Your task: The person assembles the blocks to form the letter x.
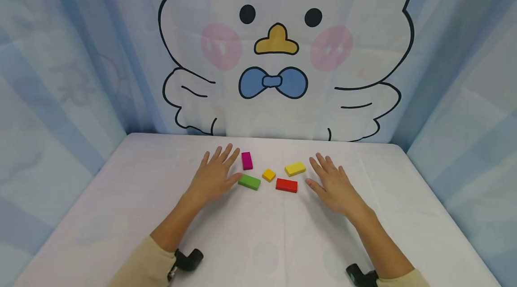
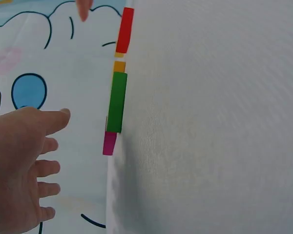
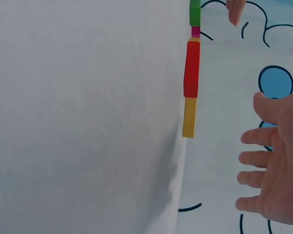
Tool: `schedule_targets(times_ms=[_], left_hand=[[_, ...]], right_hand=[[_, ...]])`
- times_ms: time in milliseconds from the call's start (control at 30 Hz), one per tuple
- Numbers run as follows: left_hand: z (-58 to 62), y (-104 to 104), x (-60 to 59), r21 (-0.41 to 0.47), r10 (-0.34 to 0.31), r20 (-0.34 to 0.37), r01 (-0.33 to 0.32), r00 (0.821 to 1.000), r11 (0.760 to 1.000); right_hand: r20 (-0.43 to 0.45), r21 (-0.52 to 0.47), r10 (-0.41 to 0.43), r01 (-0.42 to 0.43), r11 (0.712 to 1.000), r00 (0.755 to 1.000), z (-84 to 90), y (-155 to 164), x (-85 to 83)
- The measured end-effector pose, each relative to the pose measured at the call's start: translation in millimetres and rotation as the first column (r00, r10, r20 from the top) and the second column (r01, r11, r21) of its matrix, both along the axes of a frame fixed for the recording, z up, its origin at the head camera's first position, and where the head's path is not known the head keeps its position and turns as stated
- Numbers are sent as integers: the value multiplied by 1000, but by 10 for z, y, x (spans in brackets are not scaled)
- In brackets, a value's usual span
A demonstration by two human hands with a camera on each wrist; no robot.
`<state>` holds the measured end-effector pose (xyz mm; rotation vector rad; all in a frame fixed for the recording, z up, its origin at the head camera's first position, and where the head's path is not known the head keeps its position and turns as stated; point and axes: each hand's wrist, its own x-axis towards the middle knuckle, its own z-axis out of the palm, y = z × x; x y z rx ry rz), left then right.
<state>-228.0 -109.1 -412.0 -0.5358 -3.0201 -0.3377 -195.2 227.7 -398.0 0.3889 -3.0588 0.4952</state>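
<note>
Five small blocks, or rather several, lie loosely grouped on the white table: a magenta block [image 1: 247, 161], a green block [image 1: 249, 182], an orange cube [image 1: 269, 175], a yellow block [image 1: 295, 169] and a red block [image 1: 286, 185]. My left hand [image 1: 214, 177] hovers at the group's left side, fingers spread and straight, its thumb close to the green block in the head view. On the other side my right hand [image 1: 333, 186] hovers with fingers extended, nearest the yellow and red blocks. Both hands hold nothing; the left wrist view shows the left palm [image 2: 14, 161] raised above the tabletop.
The white-covered table [image 1: 262, 242] reaches back to a curtain [image 1: 278, 112] printed with a cartoon face and bow tie. Pale blue curtains [image 1: 52, 98] hang along both sides. Black wrist cameras [image 1: 190, 260] sit at the cuffs of the beige sleeves.
</note>
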Motion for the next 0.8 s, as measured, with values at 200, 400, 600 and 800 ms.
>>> schedule_targets(times_ms=[200,400,600,800], left_hand=[[-7,91,-55,51,-24,40,22,999,998],[-11,194,-86,66,-48,54,45,997,997],[-32,298,-124,122,-68,41,62,997,991],[-45,366,-165,203,-87,46,76,995,976]], right_hand=[[-26,-1,14,-14,1000,1000,14,-58,-4],[30,-42,20,-19,999,999,19,-85,-9],[68,-57,29,-25,998,997,12,-81,-28],[112,-94,18,-7,996,994,-16,-104,-68]])
